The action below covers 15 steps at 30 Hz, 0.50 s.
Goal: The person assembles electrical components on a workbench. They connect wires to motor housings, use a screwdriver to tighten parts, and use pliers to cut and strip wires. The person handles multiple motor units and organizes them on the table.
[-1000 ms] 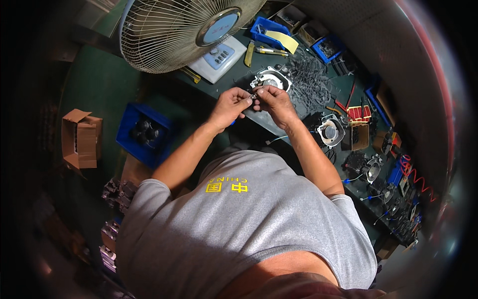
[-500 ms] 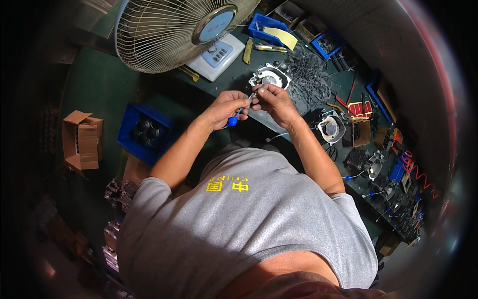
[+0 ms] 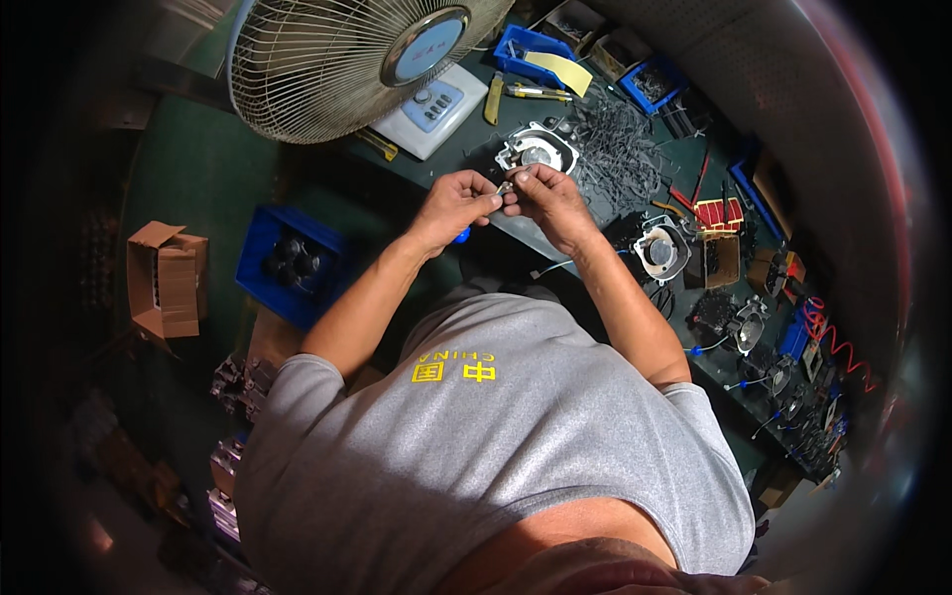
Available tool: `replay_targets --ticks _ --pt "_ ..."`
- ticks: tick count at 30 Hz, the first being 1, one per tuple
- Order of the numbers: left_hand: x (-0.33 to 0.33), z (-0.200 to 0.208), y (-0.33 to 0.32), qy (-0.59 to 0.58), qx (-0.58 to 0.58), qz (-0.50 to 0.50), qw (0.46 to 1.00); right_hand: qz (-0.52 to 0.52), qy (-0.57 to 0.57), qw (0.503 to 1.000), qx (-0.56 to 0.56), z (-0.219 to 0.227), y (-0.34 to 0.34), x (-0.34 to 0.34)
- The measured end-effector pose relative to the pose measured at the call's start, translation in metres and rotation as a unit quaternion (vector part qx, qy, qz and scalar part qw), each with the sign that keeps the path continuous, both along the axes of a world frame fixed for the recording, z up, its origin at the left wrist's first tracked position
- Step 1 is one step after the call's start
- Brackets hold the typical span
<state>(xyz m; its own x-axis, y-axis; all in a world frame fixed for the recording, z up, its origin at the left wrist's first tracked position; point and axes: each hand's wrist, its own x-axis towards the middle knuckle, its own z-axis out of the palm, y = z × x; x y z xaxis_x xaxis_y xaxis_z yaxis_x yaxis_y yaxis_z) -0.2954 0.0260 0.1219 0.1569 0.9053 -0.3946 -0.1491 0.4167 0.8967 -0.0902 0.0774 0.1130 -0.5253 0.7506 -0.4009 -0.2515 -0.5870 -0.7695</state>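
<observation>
My left hand point(image 3: 461, 210) and my right hand point(image 3: 547, 203) meet over the near edge of the bench, fingertips pinched close together. Between them shows a small silvery piece point(image 3: 505, 188), too small to name. A blue ball-like part point(image 3: 462, 236) peeks out under my left hand, on a thin cable mostly covered by the fingers. Just beyond my fingertips lies a round metal housing point(image 3: 536, 155) with a pale ring and a silver centre. My right thumb and forefinger are closed on the far end of the small piece.
A large fan point(image 3: 347, 69) stands at the back left. Dark loose strips point(image 3: 620, 154) lie heaped beside the housing, with blue bins point(image 3: 653, 85) behind. Another housing point(image 3: 658, 250) sits to the right. A blue crate point(image 3: 260, 248) and a cardboard box point(image 3: 171, 288) are at left.
My left hand has turned over slightly, so its fingers now cover most of the blue ball-like part and its cable. My right hand has hardly moved.
</observation>
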Motion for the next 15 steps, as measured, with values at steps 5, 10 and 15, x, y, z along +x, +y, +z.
replay_targets --ticks 5,10,15 --pt "-0.001 -0.014 -0.003 0.032 0.039 -0.013 0.999 0.009 -0.006 1.000 0.015 -0.004 -0.003 0.002" --pt "0.006 -0.003 -0.005 0.243 0.155 -0.028 0.957 -0.006 -0.013 1.000 0.019 -0.011 -0.006 0.003" --pt "-0.001 -0.011 -0.005 0.010 0.005 -0.040 0.999 0.006 -0.005 1.000 0.013 -0.002 -0.007 0.006"
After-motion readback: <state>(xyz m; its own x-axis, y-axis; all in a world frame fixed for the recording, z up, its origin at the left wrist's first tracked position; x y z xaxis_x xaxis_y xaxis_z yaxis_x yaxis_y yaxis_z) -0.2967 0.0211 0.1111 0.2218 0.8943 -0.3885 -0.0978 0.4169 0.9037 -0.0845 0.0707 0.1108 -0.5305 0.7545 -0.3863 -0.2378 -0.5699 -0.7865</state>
